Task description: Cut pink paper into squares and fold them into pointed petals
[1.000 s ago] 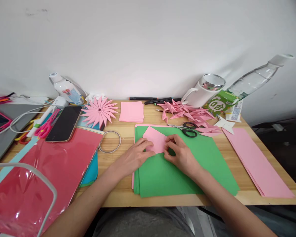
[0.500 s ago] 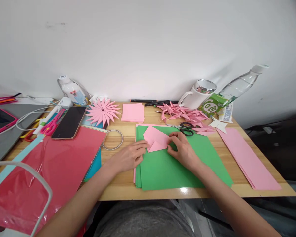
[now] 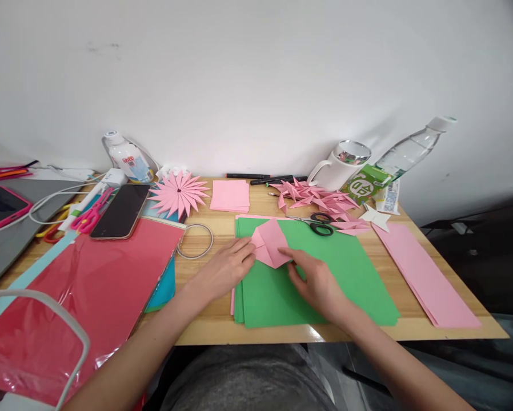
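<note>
Touches folded pink paper [image 3: 271, 242], toward ten o'clock on green sheets [image 3: 277, 297]: at nine o'clock with left hand [image 3: 231, 266], fingers close together; at four with right hand [image 3: 317, 279], finger and thumb slightly parted. Cannot tell whether gripping with either.

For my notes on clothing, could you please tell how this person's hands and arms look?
The left hand and right hand are bare: no gloves, no visible rings on the fingers. The forearms show no sleeve, watch or bracelet. Grey cloth shows between them.
</note>
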Action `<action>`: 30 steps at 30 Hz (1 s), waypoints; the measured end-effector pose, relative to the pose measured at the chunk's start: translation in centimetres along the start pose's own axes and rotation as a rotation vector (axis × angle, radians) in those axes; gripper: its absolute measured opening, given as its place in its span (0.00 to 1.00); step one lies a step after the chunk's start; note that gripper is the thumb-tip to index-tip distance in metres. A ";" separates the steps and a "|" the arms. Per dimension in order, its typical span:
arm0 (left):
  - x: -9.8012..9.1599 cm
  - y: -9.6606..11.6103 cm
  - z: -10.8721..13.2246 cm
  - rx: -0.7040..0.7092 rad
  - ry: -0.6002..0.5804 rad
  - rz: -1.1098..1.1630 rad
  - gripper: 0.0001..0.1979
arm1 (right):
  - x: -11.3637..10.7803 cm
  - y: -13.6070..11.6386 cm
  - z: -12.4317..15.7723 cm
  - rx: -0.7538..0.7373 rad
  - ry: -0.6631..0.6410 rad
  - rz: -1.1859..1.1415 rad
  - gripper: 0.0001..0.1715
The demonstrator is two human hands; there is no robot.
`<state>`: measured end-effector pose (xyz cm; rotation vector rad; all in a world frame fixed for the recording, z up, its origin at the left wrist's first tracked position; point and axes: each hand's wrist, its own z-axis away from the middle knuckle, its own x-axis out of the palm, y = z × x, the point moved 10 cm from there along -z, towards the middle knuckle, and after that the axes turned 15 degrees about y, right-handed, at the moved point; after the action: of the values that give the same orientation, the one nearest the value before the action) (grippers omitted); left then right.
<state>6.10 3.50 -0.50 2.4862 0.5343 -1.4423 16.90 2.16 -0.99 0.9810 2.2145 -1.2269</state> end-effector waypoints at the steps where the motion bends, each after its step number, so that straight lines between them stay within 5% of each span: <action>1: 0.1 -0.1 0.0 -0.015 -0.011 -0.008 0.08 | 0.0 -0.7 0.4 -0.019 -0.006 0.008 0.22; 7: 1.0 -0.5 -0.5 -0.124 -0.011 0.014 0.07 | 0.7 -4.7 1.7 -0.195 -0.121 0.097 0.20; 12: 1.0 -0.3 -0.8 -0.079 0.011 0.017 0.10 | -0.7 -3.7 0.5 -0.248 -0.061 0.334 0.15; 17: 0.7 -0.6 -1.1 -0.100 0.027 0.045 0.14 | 0.8 -3.5 0.0 -0.353 -0.279 0.097 0.11; 22: 0.6 0.0 -1.2 -0.049 0.011 0.100 0.11 | 2.0 -1.9 -1.5 -0.198 -0.352 -0.151 0.08; 30: 0.8 -1.3 -0.5 -0.185 0.055 0.293 0.11 | 3.4 1.8 -2.5 0.072 -0.286 -0.074 0.03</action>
<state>6.29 5.02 -0.95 2.3462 0.2824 -1.1628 15.96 6.25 -2.94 0.7036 2.0104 -1.3936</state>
